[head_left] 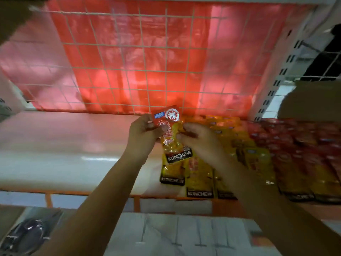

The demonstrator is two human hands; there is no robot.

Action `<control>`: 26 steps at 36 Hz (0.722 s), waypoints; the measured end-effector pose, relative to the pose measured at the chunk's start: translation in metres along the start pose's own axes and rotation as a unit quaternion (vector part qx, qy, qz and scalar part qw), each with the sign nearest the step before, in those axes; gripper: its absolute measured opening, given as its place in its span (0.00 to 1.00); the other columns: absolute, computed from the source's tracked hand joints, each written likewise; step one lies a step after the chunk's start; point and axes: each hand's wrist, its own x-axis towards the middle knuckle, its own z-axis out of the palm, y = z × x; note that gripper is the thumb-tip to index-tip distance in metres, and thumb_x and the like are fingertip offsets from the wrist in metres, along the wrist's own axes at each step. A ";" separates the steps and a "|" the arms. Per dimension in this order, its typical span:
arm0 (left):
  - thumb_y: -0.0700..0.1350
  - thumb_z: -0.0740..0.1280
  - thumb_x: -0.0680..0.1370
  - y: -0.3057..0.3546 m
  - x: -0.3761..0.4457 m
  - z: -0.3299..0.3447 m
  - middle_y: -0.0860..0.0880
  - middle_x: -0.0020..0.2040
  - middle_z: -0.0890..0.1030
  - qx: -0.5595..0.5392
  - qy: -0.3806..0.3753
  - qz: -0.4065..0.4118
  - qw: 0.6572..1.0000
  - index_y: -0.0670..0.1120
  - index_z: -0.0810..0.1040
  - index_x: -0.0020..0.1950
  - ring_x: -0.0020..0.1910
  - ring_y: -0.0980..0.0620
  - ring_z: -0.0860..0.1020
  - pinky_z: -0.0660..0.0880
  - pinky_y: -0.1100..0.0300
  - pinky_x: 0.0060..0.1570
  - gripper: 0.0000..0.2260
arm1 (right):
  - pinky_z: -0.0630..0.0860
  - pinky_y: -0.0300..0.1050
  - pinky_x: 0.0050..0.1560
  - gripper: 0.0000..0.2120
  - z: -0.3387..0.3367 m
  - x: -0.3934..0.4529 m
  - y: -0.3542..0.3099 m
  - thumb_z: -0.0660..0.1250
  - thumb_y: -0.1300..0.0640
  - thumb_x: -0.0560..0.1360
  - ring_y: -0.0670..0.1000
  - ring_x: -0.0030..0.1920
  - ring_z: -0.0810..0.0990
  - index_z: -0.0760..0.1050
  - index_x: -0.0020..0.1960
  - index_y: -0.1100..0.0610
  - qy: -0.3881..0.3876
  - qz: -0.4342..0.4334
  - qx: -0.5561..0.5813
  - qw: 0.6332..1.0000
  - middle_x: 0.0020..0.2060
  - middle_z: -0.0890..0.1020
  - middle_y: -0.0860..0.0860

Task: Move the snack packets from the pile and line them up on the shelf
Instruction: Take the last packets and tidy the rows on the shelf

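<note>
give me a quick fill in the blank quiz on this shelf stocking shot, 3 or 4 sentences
1. The packet held above the shelf is gripped by ____ hands, the left hand and the right hand.
2. The word printed on the black band of the yellow packets is ____.
3. The packets lying furthest to the right are mostly ____ in colour.
4. Behind the shelf stands a wire ____ over red sheeting.

Missing words: both; KONCHEW; red; grid

two bare forearms, no sleeves in view. left hand [142,133] and right hand [201,139]: no gloves, rings or watch visible.
</note>
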 end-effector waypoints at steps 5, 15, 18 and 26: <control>0.32 0.69 0.72 -0.002 -0.028 0.079 0.49 0.30 0.78 0.008 -0.027 0.005 1.000 0.43 0.74 0.41 0.28 0.54 0.73 0.70 0.63 0.29 0.08 | 0.69 0.42 0.37 0.10 -0.074 -0.039 0.024 0.70 0.59 0.73 0.48 0.35 0.74 0.76 0.41 0.67 0.001 0.021 0.040 0.999 0.36 0.76 0.62; 0.39 0.70 0.74 -0.006 -0.064 0.183 0.54 0.34 0.81 0.156 -0.139 0.054 0.976 0.52 0.75 0.39 0.32 0.59 0.78 0.71 0.65 0.34 0.09 | 0.72 0.47 0.36 0.15 -0.165 -0.106 0.062 0.73 0.57 0.70 0.54 0.35 0.75 0.76 0.44 0.70 0.104 0.073 0.067 0.990 0.40 0.78 0.69; 0.44 0.68 0.76 -0.011 -0.070 0.196 0.48 0.39 0.82 0.251 -0.163 0.108 0.948 0.46 0.77 0.45 0.38 0.50 0.78 0.71 0.61 0.38 0.02 | 0.74 0.38 0.32 0.13 -0.182 -0.121 0.071 0.72 0.57 0.71 0.53 0.37 0.77 0.78 0.46 0.67 0.130 0.098 0.075 0.984 0.42 0.80 0.66; 0.43 0.65 0.78 -0.011 -0.081 0.225 0.50 0.45 0.80 0.417 -0.223 0.229 0.851 0.44 0.79 0.53 0.43 0.51 0.77 0.65 0.69 0.36 0.06 | 0.73 0.34 0.28 0.08 -0.225 -0.137 0.090 0.71 0.61 0.72 0.43 0.28 0.76 0.75 0.39 0.64 0.206 0.154 0.039 0.966 0.33 0.79 0.59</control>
